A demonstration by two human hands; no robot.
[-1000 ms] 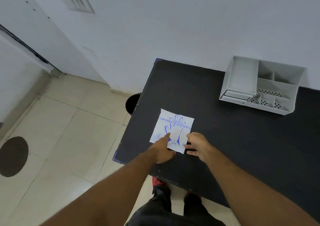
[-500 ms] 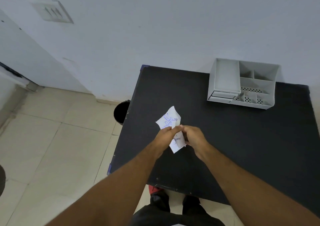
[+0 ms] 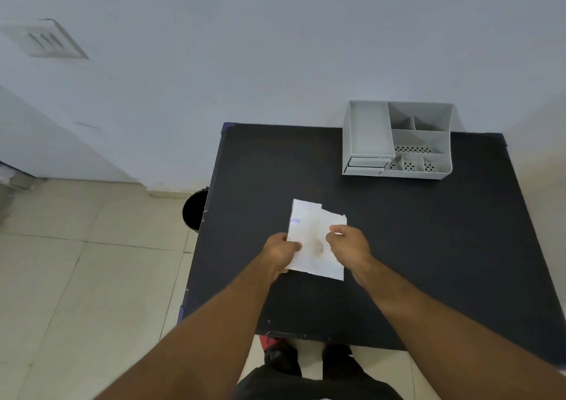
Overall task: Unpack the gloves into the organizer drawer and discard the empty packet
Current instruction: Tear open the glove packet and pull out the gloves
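The white glove packet (image 3: 312, 240) with blue print is held above the black table (image 3: 428, 246), near its left front. My left hand (image 3: 280, 251) grips the packet's left edge. My right hand (image 3: 347, 243) pinches its upper right part, where the top edge looks torn and uneven. The grey organizer (image 3: 398, 140) stands at the table's back edge against the wall; its small drawers (image 3: 366, 164) at the lower left front look shut. No gloves are visible outside the packet.
A black bin (image 3: 194, 212) stands on the tiled floor just left of the table. The white wall runs behind the table. My legs and a red shoe (image 3: 269, 343) show below the table's front edge.
The packet lay flat on the table a second ago. Both hands picked it up, and its top edge now looks torn, with the two hands pulled slightly apart.
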